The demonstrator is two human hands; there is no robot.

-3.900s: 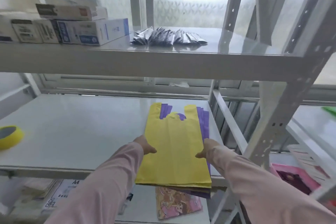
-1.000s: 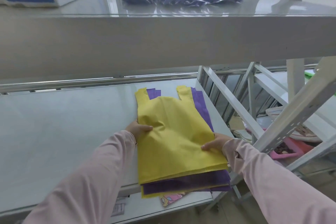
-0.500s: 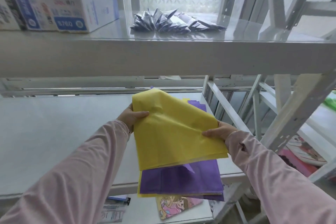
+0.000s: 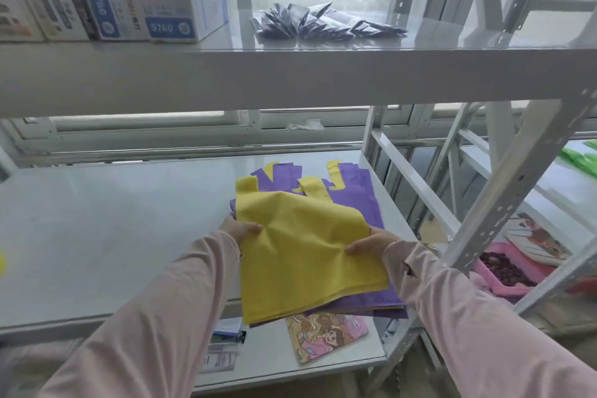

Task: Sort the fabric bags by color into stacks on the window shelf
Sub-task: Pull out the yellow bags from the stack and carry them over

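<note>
1. Nearest, a cartoon-printed sheet (image 4: 326, 333) lay on a lower shelf, below the front edge of the window shelf (image 4: 113, 226); it appeared to play no part in the sorting.
2. Just beyond it, the left hand (image 4: 240, 229) gripped the left edge of the top yellow bag (image 4: 300, 255), thumb on the fabric. The right hand (image 4: 371, 244) pinched the bag's right edge. The bag was creased between the two hands.
3. Under the yellow bag, the purple bags (image 4: 358, 200) lay in one pile at the right end of the window shelf, their near ends overhanging its front edge. At the far end, yellow handles showed among the purple ones, so the pile was judged unsorted.
4. To the left, the window shelf showed no separate colour stack. The task was judged barely begun: the held bag had yet to start a yellow stack, and the mixed pile remained to be worked through.
5. Farthest, the upper shelf (image 4: 290, 74) carried boxes (image 4: 155, 13) at left and dark packets (image 4: 323, 24) at centre.
</note>
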